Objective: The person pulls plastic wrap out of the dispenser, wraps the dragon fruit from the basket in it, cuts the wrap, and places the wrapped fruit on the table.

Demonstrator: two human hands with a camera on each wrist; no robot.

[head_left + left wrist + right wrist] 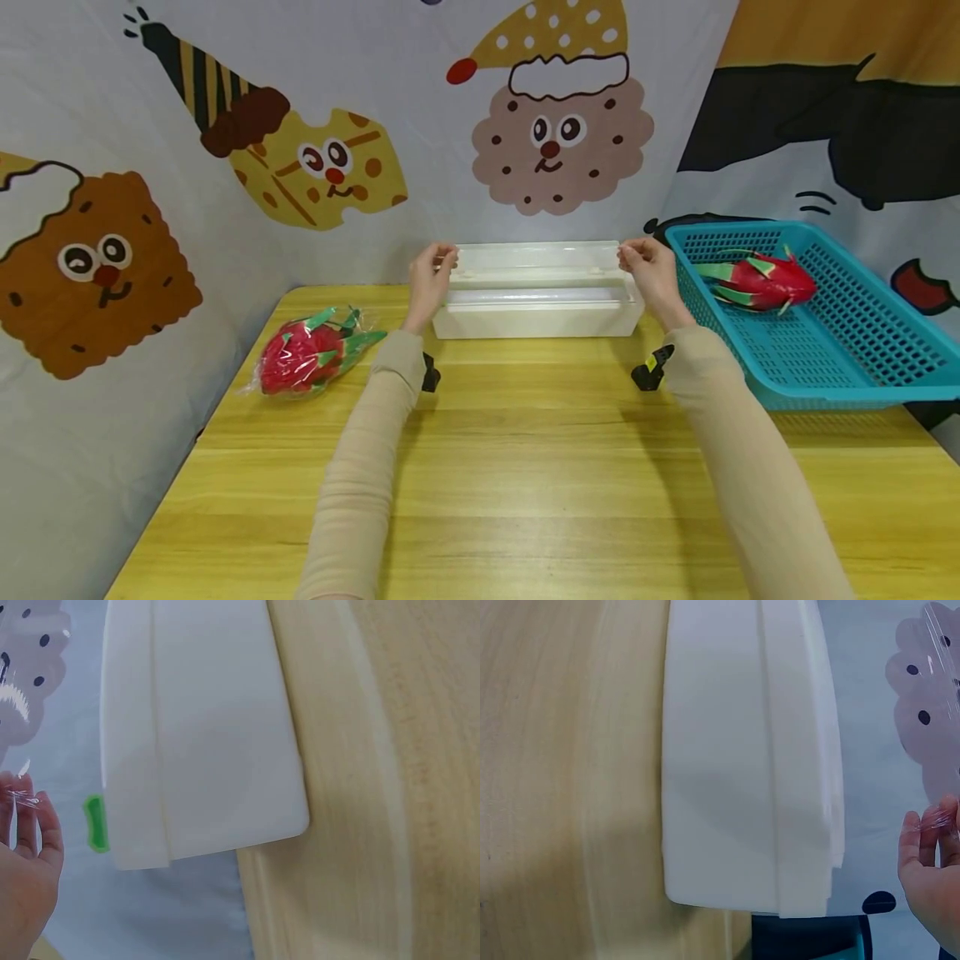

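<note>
With your left hand (429, 285) and right hand (654, 273) pinching cling film (15, 703) above the dispenser box (536, 322), pull evenly.

We see a cling-film dispenser (536, 323) of smooth, softly sheened plastic by the desk's far edge. We find the cling film (936, 820) thin, clear and glossy, creased where it bunches. The desk (540, 483) shows us smooth wood grain with a light shine. Near its left edge, we note crinkled, shiny plastic round a dragon fruit (303, 357); at its right edge, a perforated plastic basket (847, 354). The backdrop (427, 167) and sleeves (356, 492) look like matt cloth.
</note>
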